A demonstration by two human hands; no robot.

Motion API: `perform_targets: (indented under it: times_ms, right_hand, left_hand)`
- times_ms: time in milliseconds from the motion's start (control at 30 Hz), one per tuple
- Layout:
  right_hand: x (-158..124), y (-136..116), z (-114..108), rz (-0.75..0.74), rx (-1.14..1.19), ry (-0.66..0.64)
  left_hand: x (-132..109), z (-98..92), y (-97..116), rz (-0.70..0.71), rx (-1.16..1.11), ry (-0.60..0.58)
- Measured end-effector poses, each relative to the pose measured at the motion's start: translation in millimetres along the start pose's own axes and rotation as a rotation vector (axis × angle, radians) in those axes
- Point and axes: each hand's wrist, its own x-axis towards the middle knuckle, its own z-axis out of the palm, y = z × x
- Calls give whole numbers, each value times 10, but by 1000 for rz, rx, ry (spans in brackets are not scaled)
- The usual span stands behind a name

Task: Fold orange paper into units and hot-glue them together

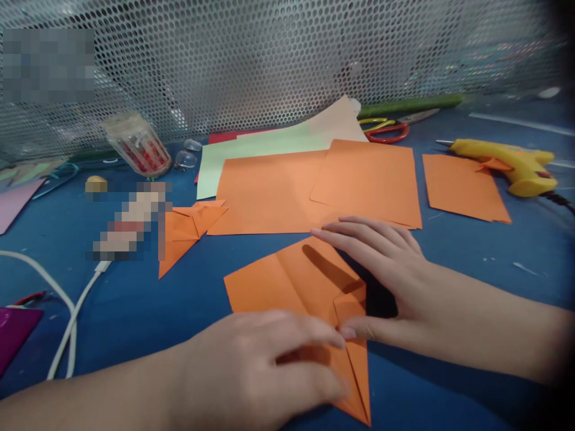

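Two hands appear on my remote view, both at the folded orange paper point(291, 281), which lies on the blue counter point(179, 311). I record the left hand point(251, 362) loosely bent over its near part, thumb and forefinger parted. The right hand point(398, 281) is spread wide, thumb at the folded flap. Beyond lie larger orange sheets point(274, 191); I note a yellow glue gun point(498, 157) at right.

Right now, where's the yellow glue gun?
In the head view, the glue gun lies on the right, by the far edge of a small orange sheet, beyond the right hand.
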Motion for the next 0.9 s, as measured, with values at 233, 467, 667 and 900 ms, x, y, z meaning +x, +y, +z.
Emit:
perform_targets:
  times_ms: [233, 467, 667, 900]
  right_hand:
    - [24, -46, -46, -20, 92, -60]
    - [-36, -1, 26, -123, 5, -58]
    - [-17, -142, 67, -33, 50, -8]
    - [-36, -196, 100, 47, 134, 43]
  left_hand:
    - [-11, 8, 46, -72, -122, -70]
    - [78, 88, 17, 147, 232, 60]
    - [-19, 91, 48, -6, 278, -71]
    - [-67, 303, -29, -50, 254, -35]
